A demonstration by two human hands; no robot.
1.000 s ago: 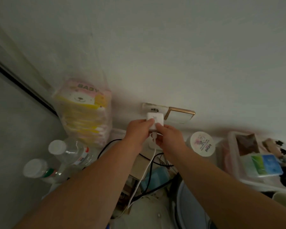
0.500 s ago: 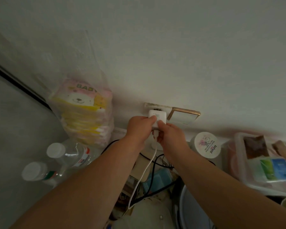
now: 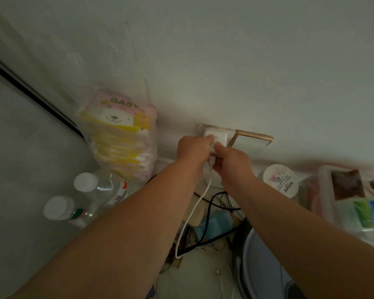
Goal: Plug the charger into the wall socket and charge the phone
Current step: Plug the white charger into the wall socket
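A white charger block (image 3: 219,137) sits against the wall socket plate (image 3: 205,126), low on the white wall. My left hand (image 3: 193,148) grips the block's left side and my right hand (image 3: 231,159) pinches its right lower edge. A white cable (image 3: 194,210) hangs from under the block, between my hands, and loops down toward the clutter below. The charger's prongs are hidden, so I cannot tell how deep it sits in the socket. No phone is in sight.
A gold-framed switch plate (image 3: 252,142) is right of the socket. A stack of baby tissue packs (image 3: 122,134) and two clear bottles (image 3: 99,188) stand at left. A round white tub (image 3: 280,180), a plastic box (image 3: 354,197) and black cables (image 3: 212,203) lie below.
Both hands have stayed on the charger and pressed it a little closer onto the socket plate; the camera has shifted slightly.
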